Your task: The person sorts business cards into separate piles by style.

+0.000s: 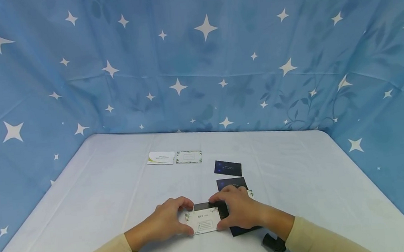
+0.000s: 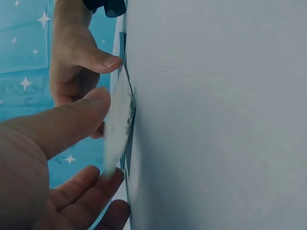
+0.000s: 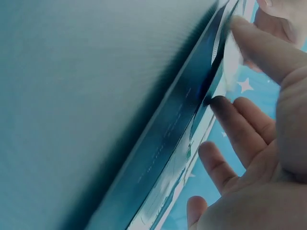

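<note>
A white card [image 1: 204, 221] with leafy corners and printed text lies between my two hands near the front of the table. My left hand [image 1: 168, 219] grips its left end, thumb at the near corner and fingertips at the far edge. At the other end, my right hand [image 1: 241, 207] holds it with the thumb at the near right corner and the index finger curved to the far side. A dark card [image 1: 206, 205] shows behind the white one, between the fingertips. Under the right hand are more dark cards [image 1: 241, 230], partly hidden by it.
Farther back lie a white card with a green-yellow edge [image 1: 160, 158], a leaf-bordered card [image 1: 188, 157] and a dark blue card [image 1: 228, 168]. Another dark card [image 1: 231, 183] lies just beyond the right hand. A blue star-patterned curtain [image 1: 196, 62] borders the white table [image 1: 119, 169].
</note>
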`<state>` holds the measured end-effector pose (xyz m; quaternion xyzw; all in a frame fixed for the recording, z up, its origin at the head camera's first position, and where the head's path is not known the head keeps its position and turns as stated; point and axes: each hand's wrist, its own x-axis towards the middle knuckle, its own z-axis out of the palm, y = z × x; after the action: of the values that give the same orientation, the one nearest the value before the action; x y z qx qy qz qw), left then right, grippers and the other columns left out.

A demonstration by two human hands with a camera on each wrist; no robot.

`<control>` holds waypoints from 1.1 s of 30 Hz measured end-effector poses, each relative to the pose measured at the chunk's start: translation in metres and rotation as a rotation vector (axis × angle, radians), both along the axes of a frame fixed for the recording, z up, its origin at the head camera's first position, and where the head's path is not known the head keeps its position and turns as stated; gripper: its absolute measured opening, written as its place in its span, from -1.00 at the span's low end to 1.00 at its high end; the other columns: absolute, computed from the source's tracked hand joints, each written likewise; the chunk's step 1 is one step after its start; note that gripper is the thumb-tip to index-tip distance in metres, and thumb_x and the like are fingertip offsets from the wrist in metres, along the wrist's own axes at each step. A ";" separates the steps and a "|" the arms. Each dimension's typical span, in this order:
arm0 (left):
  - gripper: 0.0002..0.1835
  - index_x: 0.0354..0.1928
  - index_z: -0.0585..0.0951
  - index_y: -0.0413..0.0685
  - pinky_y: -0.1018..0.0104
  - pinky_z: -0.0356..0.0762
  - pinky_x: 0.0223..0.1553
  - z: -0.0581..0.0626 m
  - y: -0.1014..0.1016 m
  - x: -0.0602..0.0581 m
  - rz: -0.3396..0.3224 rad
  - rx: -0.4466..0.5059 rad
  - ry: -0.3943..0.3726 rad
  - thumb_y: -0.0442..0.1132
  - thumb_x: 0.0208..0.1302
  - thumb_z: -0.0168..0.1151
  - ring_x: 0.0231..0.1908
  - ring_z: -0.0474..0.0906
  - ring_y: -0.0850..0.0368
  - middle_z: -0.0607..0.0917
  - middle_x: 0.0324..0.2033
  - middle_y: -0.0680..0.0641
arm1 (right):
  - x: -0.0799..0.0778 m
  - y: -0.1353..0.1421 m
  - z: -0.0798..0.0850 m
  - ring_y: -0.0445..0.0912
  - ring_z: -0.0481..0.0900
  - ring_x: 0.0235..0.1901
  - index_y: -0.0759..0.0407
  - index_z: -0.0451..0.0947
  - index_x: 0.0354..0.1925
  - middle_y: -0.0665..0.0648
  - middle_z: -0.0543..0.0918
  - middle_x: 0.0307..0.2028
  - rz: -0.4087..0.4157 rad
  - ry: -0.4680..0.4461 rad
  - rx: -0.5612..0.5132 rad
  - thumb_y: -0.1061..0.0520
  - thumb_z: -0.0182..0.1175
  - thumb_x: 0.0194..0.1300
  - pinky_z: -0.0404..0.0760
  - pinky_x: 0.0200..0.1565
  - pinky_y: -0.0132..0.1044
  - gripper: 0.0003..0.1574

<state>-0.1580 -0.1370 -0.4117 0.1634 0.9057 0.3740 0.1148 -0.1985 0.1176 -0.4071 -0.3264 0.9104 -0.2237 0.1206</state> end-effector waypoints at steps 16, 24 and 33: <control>-0.27 0.09 0.59 0.01 -0.18 0.29 0.05 0.001 0.003 0.001 -0.047 -0.076 0.012 -0.13 -0.22 0.70 0.03 0.43 0.02 0.60 -0.06 0.12 | 0.000 0.001 -0.003 -0.01 0.35 0.15 -0.01 0.58 0.21 -0.14 0.61 0.05 0.056 0.088 0.053 -0.17 0.49 0.11 0.17 0.03 0.11 -0.28; -0.28 0.11 0.57 -0.06 -0.11 0.25 0.02 0.001 0.005 0.002 -0.067 -0.130 0.070 -0.15 -0.19 0.68 0.01 0.43 0.05 0.62 -0.08 0.10 | 0.001 0.001 -0.003 -0.03 0.37 0.14 -0.01 0.58 0.21 -0.13 0.62 0.05 0.059 0.080 0.054 -0.17 0.47 0.14 0.17 0.05 0.12 -0.30; -0.36 0.11 0.58 -0.04 -0.12 0.26 0.02 0.001 0.006 0.003 -0.041 -0.126 0.060 -0.18 -0.07 0.63 -0.03 0.43 0.04 0.58 -0.09 0.07 | 0.000 0.002 -0.005 -0.03 0.39 0.14 -0.01 0.56 0.23 -0.13 0.61 0.08 0.056 0.079 0.061 -0.18 0.44 0.19 0.16 0.08 0.16 -0.31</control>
<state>-0.1547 -0.1313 -0.4108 0.1858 0.9269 0.3088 0.1053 -0.1988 0.1192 -0.4117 -0.3565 0.9114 -0.1794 0.1005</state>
